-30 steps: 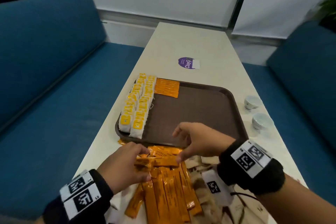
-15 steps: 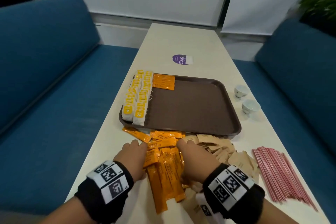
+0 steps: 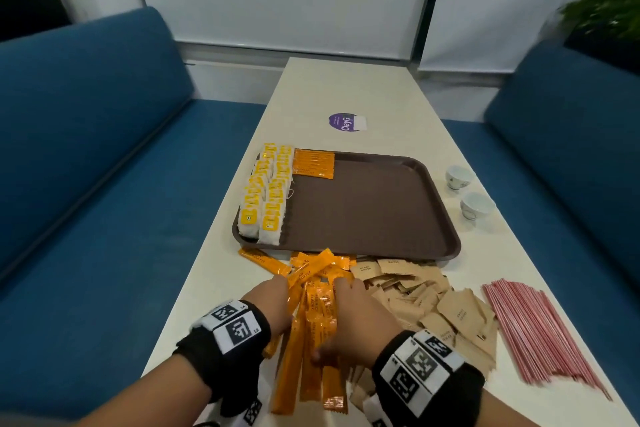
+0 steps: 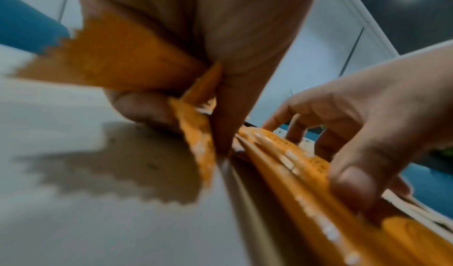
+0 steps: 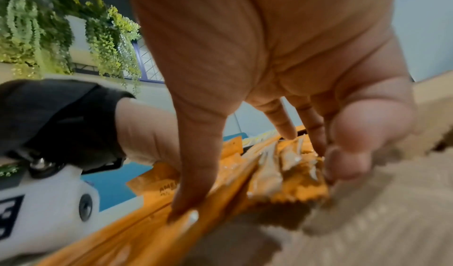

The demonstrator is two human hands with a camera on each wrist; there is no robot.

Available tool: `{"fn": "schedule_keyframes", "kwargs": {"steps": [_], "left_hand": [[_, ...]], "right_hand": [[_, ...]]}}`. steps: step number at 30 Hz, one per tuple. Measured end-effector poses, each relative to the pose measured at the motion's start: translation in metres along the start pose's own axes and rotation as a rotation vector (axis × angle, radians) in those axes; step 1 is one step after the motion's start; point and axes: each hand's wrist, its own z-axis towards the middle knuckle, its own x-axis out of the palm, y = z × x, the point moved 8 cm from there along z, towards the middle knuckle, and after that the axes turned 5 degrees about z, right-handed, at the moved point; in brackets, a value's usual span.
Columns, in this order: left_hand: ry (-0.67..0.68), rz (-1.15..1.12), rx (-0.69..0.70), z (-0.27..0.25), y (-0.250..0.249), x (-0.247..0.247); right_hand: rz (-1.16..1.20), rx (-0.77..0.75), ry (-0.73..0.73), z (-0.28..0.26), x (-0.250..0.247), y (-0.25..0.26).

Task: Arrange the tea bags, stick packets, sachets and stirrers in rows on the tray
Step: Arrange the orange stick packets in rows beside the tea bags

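A bundle of orange stick packets [image 3: 313, 329] is gathered between both hands at the near end of the table [image 3: 391, 97], just short of the brown tray [image 3: 374, 211]. The packets are pressed from the left by the left hand [image 3: 273, 307], its thumb and fingers closed on them, with one packet bent up against the palm in the left wrist view. From the right they are clamped by the right hand [image 3: 360, 322] — the thumb is laid on the top packets and the curled fingers are set along the far side of the stack. A few loose orange packets [image 3: 265, 259] are left lying crosswise between the bundle and the tray's near rim. On the tray, two rows of yellow-labelled tea bags [image 3: 268, 194] are laid along the left edge, and a short set of orange packets [image 3: 313, 164] is placed in the far left corner beside them. Brown sachets [image 3: 433, 302] are heaped right of the hands, and the red stirrers [image 3: 540, 329] are spread farther right. Two small cups [image 3: 465, 191] are stood on the table right of the tray.
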Motion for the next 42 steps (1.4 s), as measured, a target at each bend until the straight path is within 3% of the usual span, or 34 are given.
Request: {"fn": "schedule_keyframes", "kwargs": {"steps": [9,15,23,33,36,39,42], "left_hand": [[0.050,-0.277,0.041,0.009,-0.007,0.003],[0.160,-0.154,0.069,0.005,-0.016,0.010],[0.069,-0.073,0.103,0.010,-0.034,0.008],[0.042,-0.458,0.182,0.015,-0.039,-0.005],[0.047,-0.645,0.269,0.014,-0.045,-0.020],[0.065,-0.866,0.274,0.016,-0.050,-0.035],[0.073,-1.069,0.265,0.019,-0.057,-0.048]], "right_hand": [[0.168,0.090,-0.020,0.019,-0.007,-0.010],[0.225,0.068,-0.026,0.025,-0.010,-0.011],[0.281,0.092,-0.044,0.035,-0.011,-0.017],[0.487,-0.024,-0.013,0.027,-0.024,-0.013],[0.583,-0.100,-0.065,0.016,-0.044,-0.011],[0.789,-0.160,-0.120,0.011,-0.064,-0.006],[0.818,-0.180,-0.200,0.018,-0.078,-0.002]]}}
